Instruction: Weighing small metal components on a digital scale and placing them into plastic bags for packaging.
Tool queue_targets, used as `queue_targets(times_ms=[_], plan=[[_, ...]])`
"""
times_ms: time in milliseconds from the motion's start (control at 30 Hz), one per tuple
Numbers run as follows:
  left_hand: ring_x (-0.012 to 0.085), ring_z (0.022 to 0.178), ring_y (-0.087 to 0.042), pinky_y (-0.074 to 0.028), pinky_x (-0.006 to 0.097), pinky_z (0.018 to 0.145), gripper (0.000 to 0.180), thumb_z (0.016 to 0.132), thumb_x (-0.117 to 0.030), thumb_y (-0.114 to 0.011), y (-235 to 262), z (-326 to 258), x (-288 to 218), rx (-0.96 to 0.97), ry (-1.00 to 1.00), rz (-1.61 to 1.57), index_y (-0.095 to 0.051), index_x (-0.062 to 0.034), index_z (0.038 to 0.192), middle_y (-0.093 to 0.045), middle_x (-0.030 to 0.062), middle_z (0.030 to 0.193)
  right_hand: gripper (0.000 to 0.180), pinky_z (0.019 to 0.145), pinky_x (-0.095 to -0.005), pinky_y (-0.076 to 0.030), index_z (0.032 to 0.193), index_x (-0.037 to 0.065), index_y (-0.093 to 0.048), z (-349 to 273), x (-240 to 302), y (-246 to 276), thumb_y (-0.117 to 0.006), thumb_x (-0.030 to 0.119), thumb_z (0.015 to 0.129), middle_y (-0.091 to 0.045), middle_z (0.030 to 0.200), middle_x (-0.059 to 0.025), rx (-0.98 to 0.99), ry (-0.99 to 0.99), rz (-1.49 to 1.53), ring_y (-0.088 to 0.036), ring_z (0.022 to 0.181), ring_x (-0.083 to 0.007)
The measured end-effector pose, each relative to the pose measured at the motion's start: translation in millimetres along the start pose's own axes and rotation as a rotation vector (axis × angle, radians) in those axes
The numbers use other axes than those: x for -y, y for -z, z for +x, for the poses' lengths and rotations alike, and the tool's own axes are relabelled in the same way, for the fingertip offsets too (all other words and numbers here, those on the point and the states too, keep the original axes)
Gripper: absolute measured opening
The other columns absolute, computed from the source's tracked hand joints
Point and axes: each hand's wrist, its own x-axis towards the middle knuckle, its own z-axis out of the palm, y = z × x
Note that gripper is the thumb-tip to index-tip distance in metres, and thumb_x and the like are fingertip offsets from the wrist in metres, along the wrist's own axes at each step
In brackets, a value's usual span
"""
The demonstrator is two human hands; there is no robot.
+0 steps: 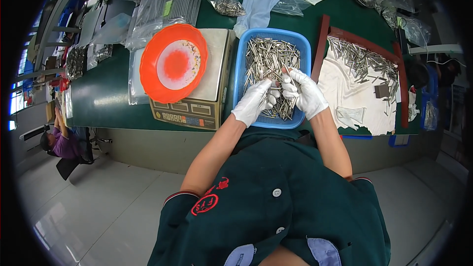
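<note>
A blue plastic basket (240, 69) in front of me holds a heap of slim metal pins (268, 59). Over its near half are both my hands, in white gloves with bare fingertips showing. My left hand (256, 101) is closed, its thumb and fingers curled together; whatever lies between them is too small to make out. Close beside it, my right hand (305, 93) is bent round a few metal pins, with its thumb and forefinger pinched near the top. The fingertips of the two hands almost meet.
Left of the basket, an orange bowl (149, 69) sits on a weighing scale (217, 64). To the right, a wooden-edged tray (321, 44) holds a white cloth (340, 88) and more pins. Bagged parts (224, 2) and a blue cloth (266, 2) lie behind. Another person (69, 143) sits far left.
</note>
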Motion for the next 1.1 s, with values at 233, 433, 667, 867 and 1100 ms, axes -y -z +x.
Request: queue_targets(times_ms=[233, 433, 667, 867, 1100], plan=[[0.0048, 0.05, -0.044, -0.032, 0.017, 0.044, 0.017, 0.09, -0.02, -0.048, -4.3, -15.1, -11.0, 0.079, 0.032, 0.471, -0.058, -0.0058, 0.087, -0.055, -0.0003, 0.067, 0.015, 0.04, -0.019, -0.033, 0.1, -0.001, -0.05, -0.7, -5.9, 0.1, -0.043, 0.008, 0.091, -0.052, 0.071, -0.0058, 0.057, -0.113, 0.006, -0.043, 0.05, -0.0099], [0.0053, 0.047, -0.038, -0.029, 0.019, 0.044, 0.013, 0.088, -0.015, -0.049, 5.5, -22.2, -11.5, 0.285, 0.058, 0.378, -0.056, -0.0045, 0.088, -0.046, -0.0021, 0.058, 0.015, 0.042, -0.0195, -0.031, 0.1, -0.001, -0.051, -1.7, -1.9, -1.3, -0.045, 0.009, 0.09, -0.05, 0.077, -0.0068, 0.129, -0.195, 0.284, -0.041, 0.056, -0.0114], [0.0103, 0.064, -0.054, -0.039, 0.018, 0.049, 0.012, 0.091, -0.013, -0.043, 4.6, -26.5, -20.8, 0.049, 0.016, 0.042, -0.05, -0.0071, 0.099, -0.055, 0.0038, 0.078, 0.006, 0.036, -0.0178, -0.026, 0.087, 0.007, -0.052, -5.3, 0.6, 0.5, -0.053, 0.012, 0.088, -0.05, 0.059, 0.0, -0.037, 0.046, -0.197, -0.036, 0.04, -0.0059], [0.0126, 0.068, -0.059, -0.044, 0.021, 0.053, 0.022, 0.094, -0.021, -0.039, 4.6, -18.4, -20.8, 0.056, -0.136, 0.181, -0.053, -0.0054, 0.097, -0.06, 0.0062, 0.083, 0.014, 0.037, -0.0166, -0.029, 0.081, 0.006, -0.055, -13.0, -16.3, -24.8, -0.06, 0.018, 0.085, -0.052, 0.061, 0.0014, -0.107, 0.115, -0.778, -0.042, 0.045, -0.0036], [0.0078, 0.051, -0.052, -0.033, 0.018, 0.043, 0.021, 0.091, -0.023, -0.048, 7.0, -15.3, -16.2, 0.047, -0.059, 0.42, -0.057, -0.0053, 0.087, -0.061, 0.0053, 0.072, 0.014, 0.039, -0.0154, -0.031, 0.084, 0.005, -0.056, -10.2, -20.0, -18.0, -0.06, 0.019, 0.085, -0.054, 0.062, 0.0009, -0.061, 0.105, -0.917, -0.043, 0.047, -0.002]])
